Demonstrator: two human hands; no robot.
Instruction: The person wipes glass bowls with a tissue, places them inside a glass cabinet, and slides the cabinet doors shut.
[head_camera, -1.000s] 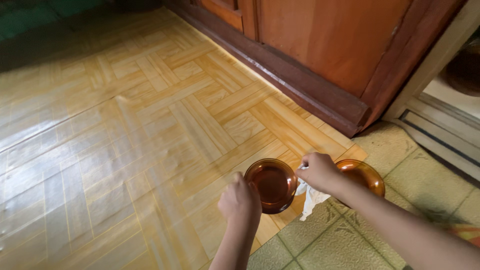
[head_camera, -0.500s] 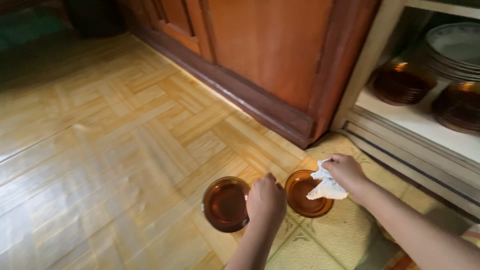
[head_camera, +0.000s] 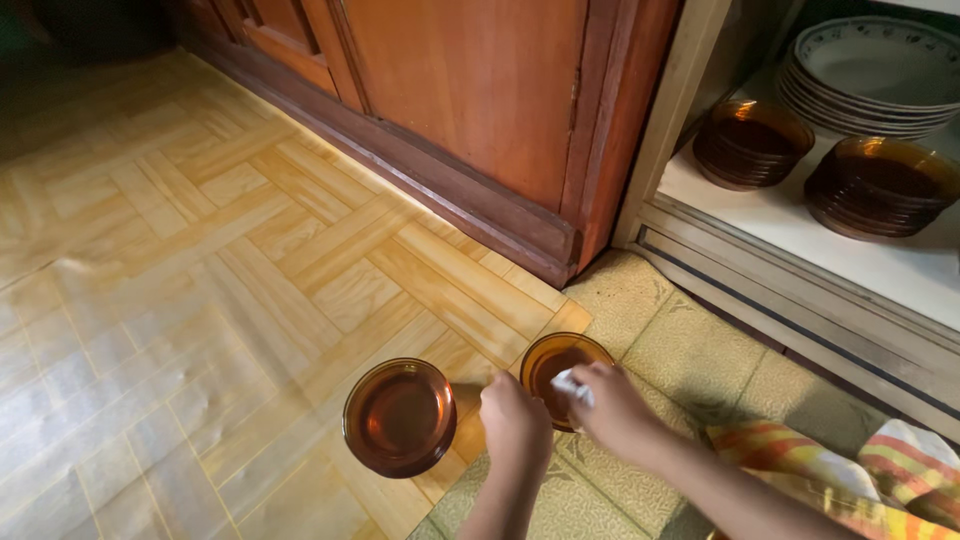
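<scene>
While the right hand (head_camera: 612, 408) grips one white cloth (head_camera: 570, 386), the left hand (head_camera: 513, 424), fisted, is beside two amber bowls (head_camera: 400, 416).

I saw warm, uneven light, which seemed to come from the upper right; the open cupboard shelf (head_camera: 800, 215) was the brightest part, while the far upper left corner of the floor (head_camera: 150, 250) sank into dimness; a soft sheen lay on the wood-pattern flooring; the amber bowls (head_camera: 400, 415) glowed and caught small highlights; my hands (head_camera: 560, 415) threw short shadows; the lower edge blurred slightly; lines bowed near the corners.
</scene>
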